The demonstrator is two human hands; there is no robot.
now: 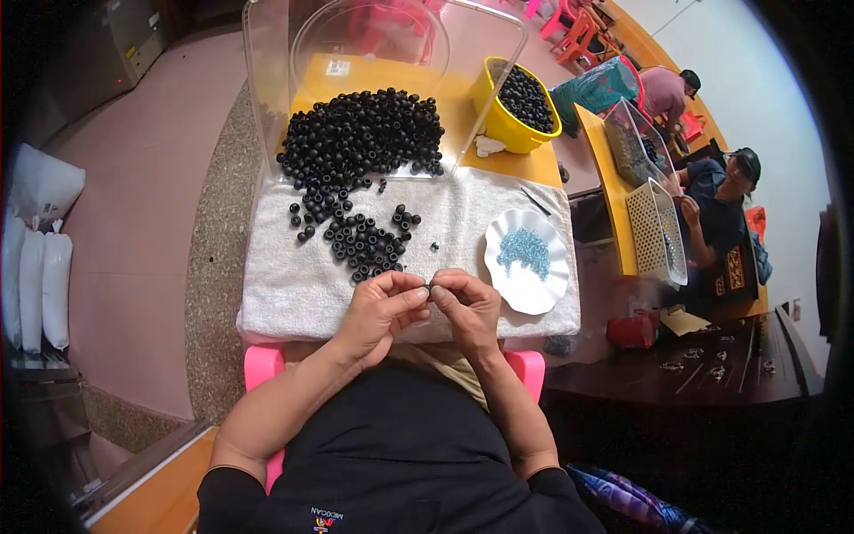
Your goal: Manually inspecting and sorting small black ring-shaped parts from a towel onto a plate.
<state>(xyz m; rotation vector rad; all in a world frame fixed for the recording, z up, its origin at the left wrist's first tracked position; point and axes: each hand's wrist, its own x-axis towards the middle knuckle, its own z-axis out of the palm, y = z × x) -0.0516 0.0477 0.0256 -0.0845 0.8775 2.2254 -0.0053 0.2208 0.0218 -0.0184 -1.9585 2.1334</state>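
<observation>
My left hand (384, 311) and my right hand (467, 311) meet over the front of the towel. Both are closed in a pinch on one small black part (429, 287), mostly hidden by the fingertips. It appears to be of the same kind as the black, hollow, rounded parts (365, 242) loosely grouped just beyond my left hand. A bigger heap of these parts (360, 133) spills out of a clear plastic bin (267, 89). To the right of my right hand, a white scalloped plate (534, 298) holds many tiny clear-blue pieces (525, 252).
A white towel (294, 298) covers the near tabletop. Black tweezers (535, 202) lie beyond the plate. At the back right stands a yellow tub (514, 135) full of black parts. Other people (725, 205) sit at tables to the right, near a white perforated basket (654, 233).
</observation>
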